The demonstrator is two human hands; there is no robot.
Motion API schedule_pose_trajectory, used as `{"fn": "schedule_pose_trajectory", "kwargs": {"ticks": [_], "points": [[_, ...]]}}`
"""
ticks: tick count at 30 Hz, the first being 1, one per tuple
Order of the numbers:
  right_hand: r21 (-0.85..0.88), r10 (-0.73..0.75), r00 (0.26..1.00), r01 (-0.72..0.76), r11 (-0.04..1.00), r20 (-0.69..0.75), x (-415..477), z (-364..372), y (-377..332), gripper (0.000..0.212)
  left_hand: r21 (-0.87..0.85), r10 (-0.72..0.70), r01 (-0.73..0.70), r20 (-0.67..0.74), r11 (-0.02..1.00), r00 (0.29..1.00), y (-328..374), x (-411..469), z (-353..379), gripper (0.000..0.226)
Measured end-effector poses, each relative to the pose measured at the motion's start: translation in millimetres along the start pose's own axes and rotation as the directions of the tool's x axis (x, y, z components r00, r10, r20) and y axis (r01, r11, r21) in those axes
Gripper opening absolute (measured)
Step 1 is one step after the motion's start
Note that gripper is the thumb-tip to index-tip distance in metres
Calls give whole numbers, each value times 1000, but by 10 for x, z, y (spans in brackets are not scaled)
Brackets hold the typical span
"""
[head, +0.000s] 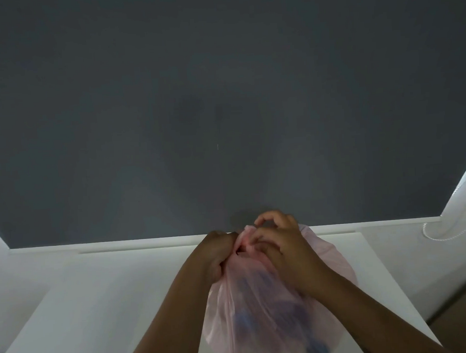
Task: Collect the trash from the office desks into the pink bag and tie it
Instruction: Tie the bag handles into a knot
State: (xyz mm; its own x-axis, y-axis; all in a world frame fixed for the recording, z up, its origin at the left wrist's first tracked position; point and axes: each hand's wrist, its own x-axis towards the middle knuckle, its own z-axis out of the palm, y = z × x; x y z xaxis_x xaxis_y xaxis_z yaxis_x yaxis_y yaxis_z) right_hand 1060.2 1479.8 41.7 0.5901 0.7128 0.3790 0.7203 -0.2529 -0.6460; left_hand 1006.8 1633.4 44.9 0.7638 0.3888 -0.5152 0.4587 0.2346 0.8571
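On the desk: a thin, translucent pink plastic bag (264,305) is seen lying on the flat white desk top (98,307), near its far edge, with its gathered neck raised toward the wall.
Bag contents: dark bluish and purplish shapes are seen through the plastic; what they are cannot be told, since the film blurs them.
Bag neck: the plastic is bunched into a twisted pink clump (245,239) held between the two hands, just above the desk's rear edge.
Left hand: the left hand (217,256) is closed in a fist around the gathered plastic on the left side of the neck, knuckles turned upward.
Right hand: the right hand (279,244) is laid over the right side of the neck, its fingers (267,218) curled and pinching the pink material; the index finger and thumb appear to form a small loop above the clump.
Forearms: both bare forearms are brought in from the lower edge of the view, the right one crossing over the body of the bag.
Background: a dark grey wall panel (221,95) is seen behind the desk, with a white ledge (121,243) along its base.
Right side: a coiled white cord (434,233) is seen resting on the ledge, well apart from the bag.
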Motion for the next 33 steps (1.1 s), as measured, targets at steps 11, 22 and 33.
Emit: {"fn": "schedule_pose_trajectory", "kwargs": {"ticks": [11,22,33], "points": [[800,475,871,-371,471,124,-30,-105,-131,13,-126,168,-207,-264,970,950,-69,-46,4,19],[940,558,819,-283,188,135,-82,-344,-29,28,149,398,-392,-605,908,689,-315,-220,-89,30],[828,656,755,-371,420,5,-289,-155,164,20,70,374,-420,-599,905,708,-558,-267,-41,26]]}}
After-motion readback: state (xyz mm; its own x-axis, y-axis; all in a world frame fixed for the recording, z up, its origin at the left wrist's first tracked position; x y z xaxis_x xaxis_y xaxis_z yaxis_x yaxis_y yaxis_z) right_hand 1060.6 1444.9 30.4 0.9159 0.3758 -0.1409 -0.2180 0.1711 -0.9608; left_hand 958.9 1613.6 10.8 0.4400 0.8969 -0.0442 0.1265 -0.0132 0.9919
